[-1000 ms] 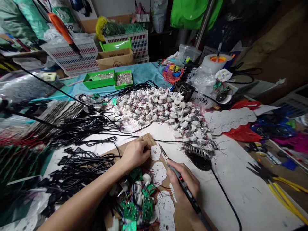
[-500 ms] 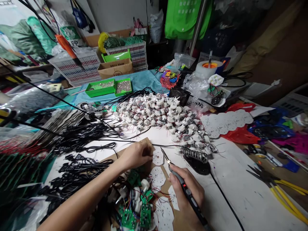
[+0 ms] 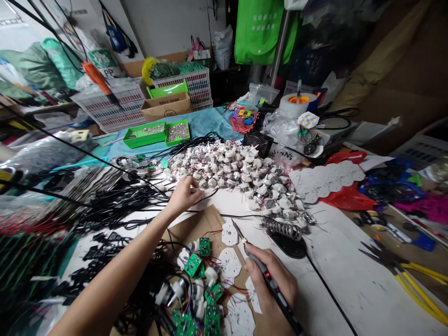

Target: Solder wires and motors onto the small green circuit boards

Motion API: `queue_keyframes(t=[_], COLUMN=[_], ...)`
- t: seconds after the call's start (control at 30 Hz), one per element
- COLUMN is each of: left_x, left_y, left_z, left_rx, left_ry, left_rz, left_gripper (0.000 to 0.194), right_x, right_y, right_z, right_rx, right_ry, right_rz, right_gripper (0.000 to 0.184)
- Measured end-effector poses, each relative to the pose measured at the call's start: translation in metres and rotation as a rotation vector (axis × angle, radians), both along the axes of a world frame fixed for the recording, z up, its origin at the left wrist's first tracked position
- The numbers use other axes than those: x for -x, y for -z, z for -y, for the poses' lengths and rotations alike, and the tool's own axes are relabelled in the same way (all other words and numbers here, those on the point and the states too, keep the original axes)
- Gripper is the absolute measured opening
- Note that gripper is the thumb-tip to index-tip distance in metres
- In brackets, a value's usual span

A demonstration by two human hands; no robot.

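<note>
Fingers of the left hand (image 3: 185, 195) were pinched on one small white motor (image 3: 194, 189) at the near edge of the big pile of motors (image 3: 231, 172) in the middle of the table (image 3: 350, 275). The right hand (image 3: 275, 284) was closed around a soldering iron (image 3: 266, 275), held like a pen, its tip (image 3: 234, 225) hovering just beside a white round board (image 3: 229, 233) that lay on a sheet of cardboard (image 3: 196, 224).

The motor looked light and hard-shelled, easy to lift with two fingertips on its body. Its thin red wires seemed the weak part; they would likely snag on neighbouring motors, so a grip on the casing, not the leads, looked safest. The round board seemed thin, stiff and light, apt to slide on the cardboard unless pressed down at its edge. The iron was best kept by its black handle, well back from the metal tip.

Near the wrist lay green circuit boards (image 3: 198, 261) with more motors wired to them. A coiled iron stand (image 3: 283, 229) sat just right of the tip, black cables (image 3: 115, 200) spread to the left, and yellow pliers (image 3: 416, 275) lay well apart on the right.
</note>
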State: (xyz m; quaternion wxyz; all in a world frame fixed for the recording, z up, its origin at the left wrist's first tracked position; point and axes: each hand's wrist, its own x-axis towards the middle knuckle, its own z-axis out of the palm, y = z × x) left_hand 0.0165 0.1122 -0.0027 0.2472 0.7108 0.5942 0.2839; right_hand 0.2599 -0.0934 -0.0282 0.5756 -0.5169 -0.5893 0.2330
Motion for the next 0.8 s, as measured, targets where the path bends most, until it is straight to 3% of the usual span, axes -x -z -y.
queue_keyframes(t=[0.13, 0.33, 0.43, 0.53, 0.63, 0.8], left_x=[0.0, 0.001, 0.004, 0.006, 0.01, 0.023], left_y=[-0.019, -0.032, -0.025, -0.013, -0.003, -0.007], left_z=[0.026, 0.061, 0.071, 0.077, 0.081, 0.092], left_rx=[0.303, 0.662, 0.603, 0.424, 0.248, 0.11], left_ry=[-0.042, 0.041, 0.065, 0.112, 0.155, 0.191], left_rz=[0.533, 0.724, 0.569, 0.369, 0.221, -0.022], left_gripper=[0.049, 0.051, 0.047, 0.032, 0.033, 0.033], right_x=[-0.001, 0.0, 0.0, -0.001, -0.002, -0.004], right_y=[-0.002, -0.008, -0.007, -0.006, -0.005, -0.006], right_z=[0.0, -0.001, -0.001, -0.001, 0.0, 0.001], right_rx=[0.013, 0.007, 0.001, -0.009, 0.001, 0.029], right_ry=[-0.033, -0.019, -0.024, -0.027, -0.025, -0.035], right_rz=[0.013, 0.021, 0.029, 0.037, 0.036, 0.027], right_gripper=[0.021, 0.019, 0.019, 0.02, 0.02, 0.02])
